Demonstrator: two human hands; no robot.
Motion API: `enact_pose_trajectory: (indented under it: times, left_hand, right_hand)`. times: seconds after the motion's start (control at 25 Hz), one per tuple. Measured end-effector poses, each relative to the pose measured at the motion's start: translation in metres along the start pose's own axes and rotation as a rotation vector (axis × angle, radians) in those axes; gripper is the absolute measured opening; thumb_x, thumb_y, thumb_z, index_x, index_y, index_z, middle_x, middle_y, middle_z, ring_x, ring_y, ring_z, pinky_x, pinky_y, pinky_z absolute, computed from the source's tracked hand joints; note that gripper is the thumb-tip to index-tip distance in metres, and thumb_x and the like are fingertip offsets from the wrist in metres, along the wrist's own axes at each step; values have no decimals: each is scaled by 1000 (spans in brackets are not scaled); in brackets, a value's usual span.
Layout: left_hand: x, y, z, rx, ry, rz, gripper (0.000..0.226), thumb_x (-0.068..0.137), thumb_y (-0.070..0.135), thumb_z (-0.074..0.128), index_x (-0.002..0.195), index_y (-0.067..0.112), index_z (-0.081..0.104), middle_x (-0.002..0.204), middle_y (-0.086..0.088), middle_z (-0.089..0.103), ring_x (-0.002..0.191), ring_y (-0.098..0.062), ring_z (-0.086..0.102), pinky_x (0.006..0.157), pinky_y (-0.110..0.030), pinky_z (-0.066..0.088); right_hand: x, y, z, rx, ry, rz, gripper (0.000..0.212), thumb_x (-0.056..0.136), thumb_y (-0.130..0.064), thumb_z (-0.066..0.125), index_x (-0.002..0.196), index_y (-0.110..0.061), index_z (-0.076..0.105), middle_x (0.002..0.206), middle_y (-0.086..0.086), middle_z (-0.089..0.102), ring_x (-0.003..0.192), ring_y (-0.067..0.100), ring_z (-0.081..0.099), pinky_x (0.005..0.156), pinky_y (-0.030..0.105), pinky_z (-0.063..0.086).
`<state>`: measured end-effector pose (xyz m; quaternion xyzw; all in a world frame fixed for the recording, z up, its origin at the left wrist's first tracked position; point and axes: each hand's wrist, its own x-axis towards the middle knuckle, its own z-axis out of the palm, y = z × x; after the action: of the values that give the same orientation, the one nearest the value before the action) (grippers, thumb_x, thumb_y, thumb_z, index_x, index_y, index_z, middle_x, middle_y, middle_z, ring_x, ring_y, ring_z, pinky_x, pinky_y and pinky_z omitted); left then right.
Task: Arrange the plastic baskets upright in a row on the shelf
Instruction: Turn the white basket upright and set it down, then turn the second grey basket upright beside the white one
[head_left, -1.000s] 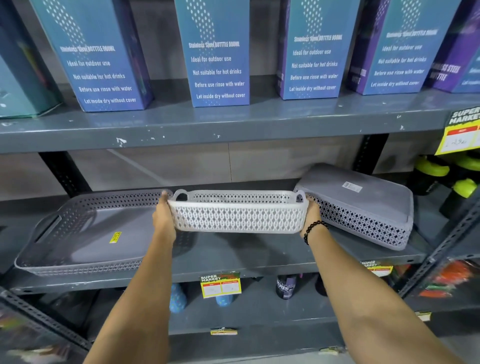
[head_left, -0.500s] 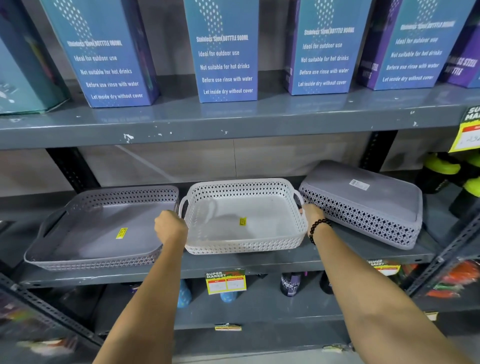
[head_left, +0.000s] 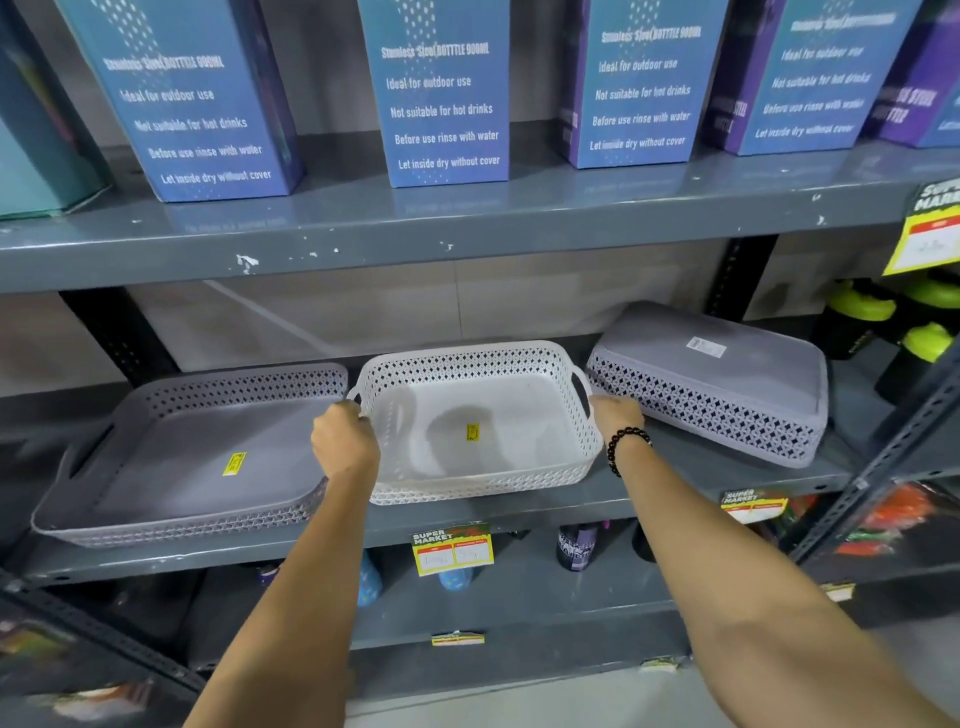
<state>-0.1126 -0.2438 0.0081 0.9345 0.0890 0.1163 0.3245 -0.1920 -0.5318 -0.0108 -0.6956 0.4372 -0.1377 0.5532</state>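
Observation:
A white lattice basket (head_left: 483, 467) sits upright in the middle of the grey shelf (head_left: 519, 514), a yellow sticker on its floor. My left hand (head_left: 343, 441) grips its left handle and my right hand (head_left: 615, 415), with a bead bracelet at the wrist, holds its right handle. To the left lies a larger grey basket (head_left: 182, 467), upright and open side up. To the right a second grey basket (head_left: 711, 379) lies upside down, its flat bottom facing up and its far side raised.
Tall blue and purple bottle boxes (head_left: 441, 93) stand on the shelf above. Green-capped bottles (head_left: 883, 322) stand at the far right. Price tags (head_left: 452, 548) hang on the shelf edge, with bottles on the shelf below. Angled metal posts (head_left: 883, 452) flank both sides.
The white basket, held on edge a second ago, has been tipped flat and set upright on the shelf between the two grey ones. Both hands stay on its handles.

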Motion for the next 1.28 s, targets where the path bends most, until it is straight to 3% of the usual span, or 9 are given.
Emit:
enact_pose_trajectory:
  times: [0.12, 0.2, 0.32, 0.6, 0.76, 0.84, 1.0, 1.16, 1.28]
  left_hand:
    - [-5, 28, 18, -58, -69, 114, 16, 86, 4, 53, 82, -4, 68, 83, -24, 70, 73, -36, 62, 64, -37, 48]
    - [-12, 55, 40, -79, -149, 197, 20, 88, 14, 57, 86, -5, 66, 89, -27, 70, 83, -38, 65, 66, -36, 46]
    - [-28, 112, 77, -132, -196, 303, 24, 88, 20, 60, 88, -3, 65, 96, -29, 70, 94, -40, 65, 73, -36, 46]
    - [-62, 253, 169, -221, -272, 570, 37, 93, 27, 53, 107, -5, 62, 107, -31, 66, 100, -43, 62, 84, -42, 47]
    - [-47, 305, 216, -125, -532, 403, 58, 94, 44, 43, 124, -5, 52, 128, -28, 56, 119, -40, 52, 100, -41, 41]
    - [-36, 316, 235, 4, -584, 331, 69, 95, 49, 35, 134, -7, 42, 140, -30, 45, 130, -41, 43, 109, -43, 33]
    - [-29, 316, 251, -4, -709, 211, 65, 98, 47, 28, 139, -2, 40, 147, -24, 40, 136, -35, 38, 112, -38, 28]
    - [-41, 312, 245, -114, -658, 12, 65, 98, 47, 27, 139, -2, 38, 145, -25, 42, 132, -37, 42, 108, -40, 33]
    - [-54, 300, 229, -405, -448, -30, 55, 98, 44, 30, 129, 1, 47, 133, -24, 52, 123, -37, 50, 101, -38, 38]
  right_hand:
    - [-7, -8, -23, 7, 117, -139, 28, 89, -9, 48, 65, -11, 62, 68, 10, 57, 70, 22, 52, 73, 25, 41]
    - [-4, -10, -46, -21, 214, -216, 25, 91, -10, 47, 89, -2, 71, 90, 21, 68, 86, 30, 62, 82, 32, 48]
    - [8, -11, -86, -49, 346, -236, 30, 93, -11, 46, 111, 7, 63, 111, 28, 66, 106, 41, 60, 91, 43, 48]
    - [96, -2, -182, -181, 512, -105, 43, 96, -19, 43, 132, 5, 45, 128, 26, 55, 116, 38, 55, 91, 40, 46]
    - [153, -3, -209, -324, 364, 106, 55, 97, -27, 35, 142, 5, 29, 147, 26, 34, 135, 37, 37, 112, 43, 32]
    - [174, -6, -217, -357, 247, 188, 58, 97, -33, 33, 147, -5, 24, 150, 22, 31, 136, 35, 37, 113, 44, 33]
    - [189, -11, -218, -285, 160, 255, 60, 96, -35, 35, 149, -8, 23, 148, 19, 38, 132, 33, 45, 107, 42, 41]
    - [187, -16, -220, -117, 230, 266, 54, 97, -31, 34, 145, -8, 31, 149, 15, 38, 134, 30, 42, 105, 36, 38]
    - [170, -20, -221, 300, 436, 70, 51, 98, -30, 33, 141, -2, 37, 148, 20, 36, 135, 35, 38, 111, 42, 33]
